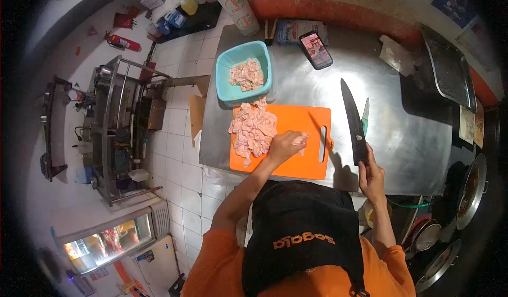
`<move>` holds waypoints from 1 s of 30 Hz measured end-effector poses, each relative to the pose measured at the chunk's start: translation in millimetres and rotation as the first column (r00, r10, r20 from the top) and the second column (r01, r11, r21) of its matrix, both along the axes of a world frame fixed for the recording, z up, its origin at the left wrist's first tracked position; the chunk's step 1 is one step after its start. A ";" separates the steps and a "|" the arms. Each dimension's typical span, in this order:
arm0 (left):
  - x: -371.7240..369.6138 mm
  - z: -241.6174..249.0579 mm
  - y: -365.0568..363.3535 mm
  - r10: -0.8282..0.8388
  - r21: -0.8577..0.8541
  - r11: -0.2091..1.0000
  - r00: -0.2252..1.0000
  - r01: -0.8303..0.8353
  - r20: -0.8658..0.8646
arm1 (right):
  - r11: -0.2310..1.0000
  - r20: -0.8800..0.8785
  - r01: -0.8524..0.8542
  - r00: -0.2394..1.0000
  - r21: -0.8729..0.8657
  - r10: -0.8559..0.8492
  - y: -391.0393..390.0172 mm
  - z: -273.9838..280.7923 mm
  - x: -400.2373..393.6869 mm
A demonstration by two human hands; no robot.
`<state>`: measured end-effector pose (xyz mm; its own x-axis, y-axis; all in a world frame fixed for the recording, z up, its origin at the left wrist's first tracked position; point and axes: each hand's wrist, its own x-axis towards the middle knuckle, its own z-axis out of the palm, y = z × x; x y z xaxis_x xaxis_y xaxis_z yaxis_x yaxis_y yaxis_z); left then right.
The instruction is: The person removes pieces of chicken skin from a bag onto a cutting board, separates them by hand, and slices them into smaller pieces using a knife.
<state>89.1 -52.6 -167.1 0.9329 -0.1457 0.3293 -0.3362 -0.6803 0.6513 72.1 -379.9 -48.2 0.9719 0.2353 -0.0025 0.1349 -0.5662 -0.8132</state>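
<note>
In my right hand [372, 174] is a large dark-bladed knife [351, 112], held by the handle with its blade pointing away from me over the steel table. My left hand [286, 148] rests on the orange cutting board [309, 167], its fingers closed on a small piece of raw chicken [302, 142]. To the left of that hand, a heap of pale raw chicken pieces [253, 130] covers the board's left part. More raw chicken [247, 76] lies in a light blue plastic tub [223, 85] just beyond the board.
A smaller knife with a green handle [365, 122] lies right of the large one. Farther back on the steel table [296, 85] is a phone [316, 51]. A dark tray [447, 67] stands at the right, with pans [471, 191] below it.
</note>
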 end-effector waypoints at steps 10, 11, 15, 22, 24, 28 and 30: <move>107.8 143.7 146.0 0.129 -0.887 0.159 0.900 -0.433 -0.416 | 0.994 0.060 0.038 0.997 0.104 -0.044 4.7 -14.0 -2.5; 123.6 156.9 151.9 0.145 -0.827 0.170 0.843 -0.537 -0.518 | 0.997 0.026 0.011 1.000 0.080 -0.013 4.3 -12.1 -2.3; 151.0 171.7 175.2 0.190 -0.598 0.260 0.648 -0.758 -0.738 | 0.998 0.001 -0.062 0.998 0.016 0.062 7.0 0.5 0.7; 118.3 168.5 131.2 0.271 -0.255 0.893 0.896 -0.371 -0.352 | 0.995 -0.067 -0.081 0.995 -0.050 0.078 -1.6 -16.1 -2.6; 87.2 163.9 90.6 0.099 -0.168 0.964 0.862 -0.207 -0.497 | 0.943 0.050 -0.153 0.983 -0.296 0.175 -5.6 -31.4 -5.0; 5.7 75.7 8.9 -0.194 0.192 0.953 0.959 0.235 -0.207 | 0.919 0.025 -0.064 0.996 -0.388 0.080 1.1 -48.9 -9.9; -17.4 57.2 -23.6 0.017 0.409 0.911 0.989 0.045 -0.146 | 0.936 0.071 -0.070 0.992 -0.346 0.101 4.9 -49.5 -5.8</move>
<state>71.7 -76.1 -110.0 0.9624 -0.2524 0.1003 -0.2716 -0.8936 0.3575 66.4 -375.1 -97.8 0.9482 0.3174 -0.0144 0.2565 -0.7913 -0.5550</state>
